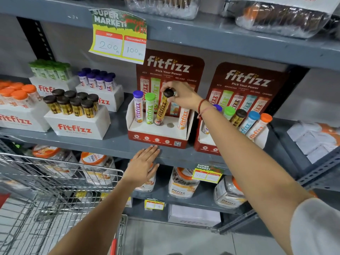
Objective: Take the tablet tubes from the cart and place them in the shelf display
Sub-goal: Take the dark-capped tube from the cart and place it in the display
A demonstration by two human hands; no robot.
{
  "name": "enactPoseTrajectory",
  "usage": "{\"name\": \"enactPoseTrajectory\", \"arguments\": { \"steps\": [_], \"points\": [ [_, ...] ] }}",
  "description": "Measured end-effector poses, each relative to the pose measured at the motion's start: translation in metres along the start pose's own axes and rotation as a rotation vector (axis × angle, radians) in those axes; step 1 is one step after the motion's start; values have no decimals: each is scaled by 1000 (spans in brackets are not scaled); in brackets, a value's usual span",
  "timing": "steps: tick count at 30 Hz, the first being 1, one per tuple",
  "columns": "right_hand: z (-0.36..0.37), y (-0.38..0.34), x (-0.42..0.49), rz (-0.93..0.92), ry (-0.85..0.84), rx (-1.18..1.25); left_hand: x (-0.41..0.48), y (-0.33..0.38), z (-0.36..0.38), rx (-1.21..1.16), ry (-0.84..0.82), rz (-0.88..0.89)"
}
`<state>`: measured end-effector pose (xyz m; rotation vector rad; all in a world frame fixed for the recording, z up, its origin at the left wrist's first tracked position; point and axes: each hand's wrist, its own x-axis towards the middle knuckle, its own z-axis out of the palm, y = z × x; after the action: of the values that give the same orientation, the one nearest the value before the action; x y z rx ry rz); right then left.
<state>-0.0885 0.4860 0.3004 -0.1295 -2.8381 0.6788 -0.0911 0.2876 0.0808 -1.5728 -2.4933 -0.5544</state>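
A red and white display stand [158, 138] sits on the grey shelf. In its holes stand a purple-capped tube [138, 107], a green-capped tube [150, 108] and an orange tube [183, 116]. My right hand [181, 94] grips the dark cap of a gold tablet tube [161, 111], which leans with its foot in the third hole. One hole [170, 125] beside it is empty. My left hand [142, 165] rests flat, fingers together, on the shelf's front edge below the stand. The wire cart [55, 190] is at lower left.
A second display stand [204, 147] with several tubes stands to the right, partly behind my right arm. White boxes of tubes [77, 126] fill the shelf's left. Jars [182, 183] sit on the shelf below. A price sign [119, 35] hangs above.
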Motion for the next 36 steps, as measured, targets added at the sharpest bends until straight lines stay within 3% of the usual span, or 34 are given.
{"name": "enactPoseTrajectory", "arguments": {
  "steps": [13,28,30,36],
  "points": [
    [4,13,16,-21,-141,-116,-4,-11,-3,7,22,-6],
    [22,5,5,55,-100,-25,-3,-9,-11,-17,-13,-27],
    [23,6,-3,60,-25,-1,-5,-10,-17,-46,11,-73],
    [54,-10,-31,-52,438,95,-44,-29,-44,-91,151,-299]
  ]
}}
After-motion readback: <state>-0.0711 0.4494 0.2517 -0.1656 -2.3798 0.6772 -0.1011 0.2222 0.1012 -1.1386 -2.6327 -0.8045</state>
